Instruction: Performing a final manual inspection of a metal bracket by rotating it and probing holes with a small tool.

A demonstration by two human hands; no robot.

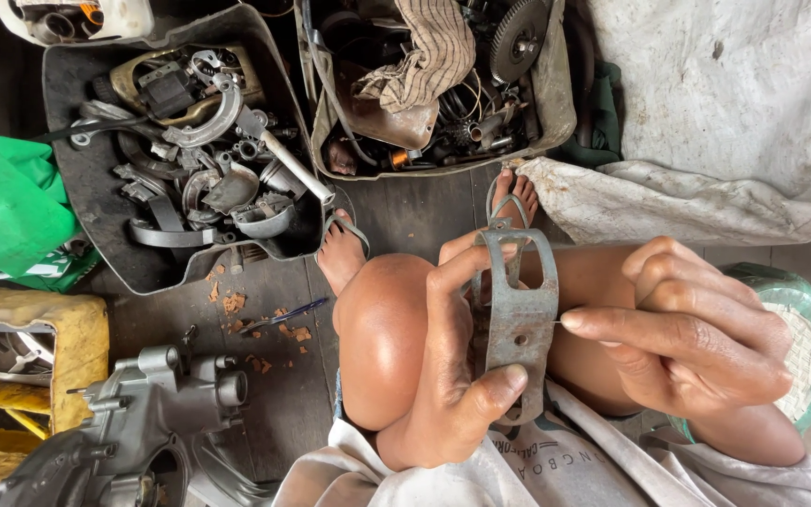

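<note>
**Asker:** Dark wooden floorboards [405, 211], is that the setting?

**Describer:** Yes. A workshop floor is seen from above, past bare knees. Two grey tubs [77, 178] of metal engine parts are set at the top, a green bag [2, 202] at the left, an engine casing [133, 422] at lower left.

**Asker:** What is held?

**Describer:** A flat grey metal bracket [516, 314], with cut-out windows, is held upright over the knees. Its long axis is pointed away from the body, toward the feet.

**Asker:** By which hand?

**Describer:** It is gripped by the left hand [448, 376]: the thumb is pressed on its lower end, the fingers are curled behind its left edge. The right hand [696, 343] is loosely closed, nothing visibly held, the extended finger touching the bracket's right edge.

**Asker:** So the bracket lies between them?

**Describer:** Yes, right of the left palm, left of the right knuckles.
</note>
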